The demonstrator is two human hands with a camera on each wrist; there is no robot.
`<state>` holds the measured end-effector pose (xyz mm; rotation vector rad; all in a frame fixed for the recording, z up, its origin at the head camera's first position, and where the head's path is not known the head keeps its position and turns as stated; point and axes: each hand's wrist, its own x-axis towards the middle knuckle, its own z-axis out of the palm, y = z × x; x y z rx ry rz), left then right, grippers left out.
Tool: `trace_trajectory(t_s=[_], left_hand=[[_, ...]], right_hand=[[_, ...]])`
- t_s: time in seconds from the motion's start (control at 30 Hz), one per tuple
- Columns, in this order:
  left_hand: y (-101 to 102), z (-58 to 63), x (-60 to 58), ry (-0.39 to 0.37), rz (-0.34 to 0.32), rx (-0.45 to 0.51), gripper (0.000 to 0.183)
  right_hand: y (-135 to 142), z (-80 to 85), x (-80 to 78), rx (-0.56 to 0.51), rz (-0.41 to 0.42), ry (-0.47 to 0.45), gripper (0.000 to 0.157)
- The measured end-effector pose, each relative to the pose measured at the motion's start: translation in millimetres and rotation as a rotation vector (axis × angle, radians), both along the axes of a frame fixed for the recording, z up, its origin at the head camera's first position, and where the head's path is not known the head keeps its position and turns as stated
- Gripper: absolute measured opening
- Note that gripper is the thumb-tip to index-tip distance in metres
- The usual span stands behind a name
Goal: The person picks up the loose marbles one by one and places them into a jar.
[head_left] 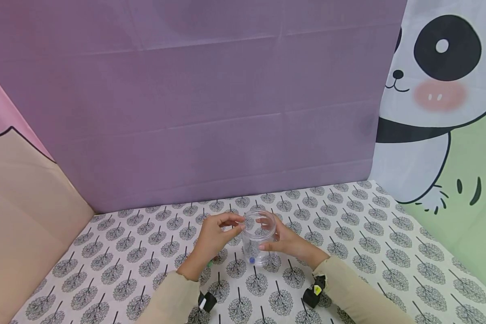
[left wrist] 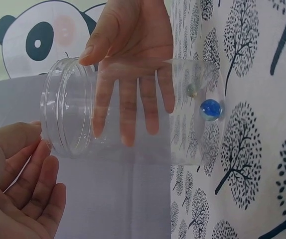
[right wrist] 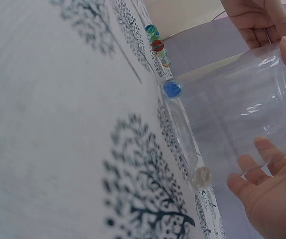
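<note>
A clear plastic jar (head_left: 256, 240) with a ringed, open mouth stands upright on the cloth, a blue marble (left wrist: 211, 110) at its bottom. A second, pale marble (right wrist: 202, 176) shows through the base. My right hand (head_left: 285, 238) grips the jar from the right, its thumb on the near side and its fingers spread round the far side. On the other side my left hand (head_left: 216, 234) pinches at the jar's rim with thumb and index fingertip; its other fingers curl loosely below. No lid shows in these views.
Several coloured marbles (right wrist: 157, 46) lie on the tree-print cloth (head_left: 137, 270), near my left forearm. A plain purple curtain (head_left: 227, 112) hangs behind the table, with a panda-print panel (head_left: 441, 112) at the right.
</note>
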<state>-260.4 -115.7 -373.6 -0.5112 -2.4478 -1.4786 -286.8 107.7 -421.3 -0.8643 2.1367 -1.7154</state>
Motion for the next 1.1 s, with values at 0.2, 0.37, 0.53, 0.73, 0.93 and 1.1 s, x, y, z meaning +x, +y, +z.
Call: trace_trajectory(t_s=[0.2,0.37,0.53,0.73,0.93,1.1], left_hand=[[0,0.5,0.7,-0.012,0.005,0.016,0.015],[-1,-1.0,0.0,-0.021,0.011,0.021,0.014],[-4,-1.4,1.8,-0.034,0.013,0.036,0.014],[-8,-2.9,2.9,-0.034,0.006,0.047,0.013],[-12,-4.3,3.9,-0.039,0.013,0.041,0.013],[-16,-6.0,4.1,-0.040,0.040,0.006,0.014]], right_hand=[[1,-1.5,-1.2,-0.009,0.005,-0.002,0.091],[0,-1.4,-1.3,-0.005,0.003,0.004,0.093],[0,-0.4,-0.1,-0.006,-0.002,0.001,0.091],[0,0.6,0.9,-0.004,-0.005,-0.005,0.090],[1,1.9,2.2,0.002,-0.010,-0.007,0.091],[1,2.2,2.6,0.004,-0.015,-0.011,0.091]])
